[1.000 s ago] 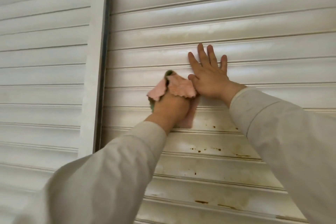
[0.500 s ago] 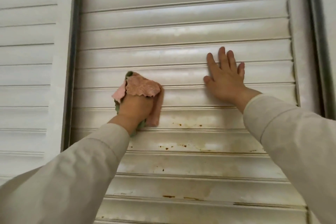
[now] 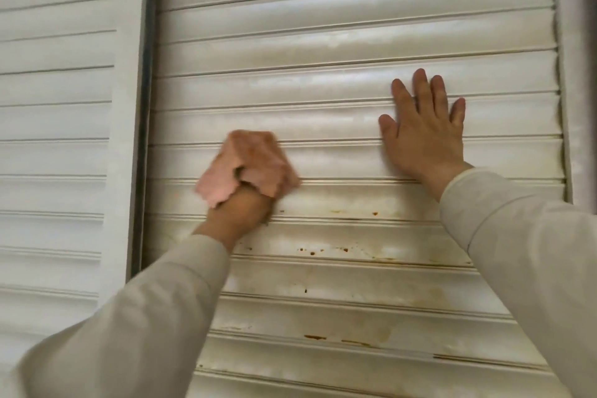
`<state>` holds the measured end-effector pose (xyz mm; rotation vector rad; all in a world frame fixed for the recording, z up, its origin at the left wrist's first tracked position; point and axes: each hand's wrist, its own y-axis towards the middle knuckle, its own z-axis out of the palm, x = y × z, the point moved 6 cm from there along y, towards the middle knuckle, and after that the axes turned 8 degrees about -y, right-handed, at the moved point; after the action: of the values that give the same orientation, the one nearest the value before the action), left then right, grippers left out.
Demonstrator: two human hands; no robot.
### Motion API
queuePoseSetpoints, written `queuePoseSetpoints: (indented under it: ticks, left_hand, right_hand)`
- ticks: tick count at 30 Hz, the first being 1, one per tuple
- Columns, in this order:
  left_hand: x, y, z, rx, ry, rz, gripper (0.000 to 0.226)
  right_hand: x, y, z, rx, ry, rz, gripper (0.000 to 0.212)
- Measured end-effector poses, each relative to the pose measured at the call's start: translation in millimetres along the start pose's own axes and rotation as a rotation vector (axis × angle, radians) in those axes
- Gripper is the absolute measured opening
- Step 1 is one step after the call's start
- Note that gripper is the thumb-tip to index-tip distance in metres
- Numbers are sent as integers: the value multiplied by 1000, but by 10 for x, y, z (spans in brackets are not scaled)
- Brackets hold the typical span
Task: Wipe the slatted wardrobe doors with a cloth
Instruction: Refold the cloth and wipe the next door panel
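Note:
A white slatted wardrobe door [image 3: 339, 42] fills most of the view, with brown rust-like spots on its lower slats. My left hand [image 3: 240, 212] presses a pink cloth [image 3: 248, 163] against a middle slat near the door's left side; the cloth covers my fingers. My right hand [image 3: 424, 132] lies flat on the slats farther right, fingers spread, holding nothing. Both arms wear pale long sleeves.
A second slatted door [image 3: 55, 107] stands to the left, parted from the first by a white upright frame [image 3: 124, 139] and a dark gap. The door's right frame [image 3: 576, 74] runs down the right edge of the view.
My left hand and the cloth have slid left along the slat, away from my right hand. The view has shifted so the door's right edge shows.

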<state>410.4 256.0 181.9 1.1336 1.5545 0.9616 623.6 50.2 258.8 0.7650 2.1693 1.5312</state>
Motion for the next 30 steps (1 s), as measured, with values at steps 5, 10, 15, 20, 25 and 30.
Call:
queuePoseSetpoints:
  ticks: [5,10,15,20,25,30]
  left_hand:
    - [955,-261,-745,-84,163,-646,80]
    - [103,-329,160,179,76,-306,73]
    - [-358,-529,478,322,50,-129,60]
    - [10,-620,-202,161,-95,-262,35]
    - [335,-677,-462,34,113,-482,62]
    - [298,-557,-618,-166,129,-456,34]
  right_hand:
    - [31,15,16,52,-24,-7,65]
    - [111,14,75,112,-52,-5,76]
    - [41,-28,15,105,-11,1,76]
    - [-62,-199,24,101,7,21,72]
    - [-27,-206,39,161,12,17,72]
    - [-16,-215,40,147,11,18,72]
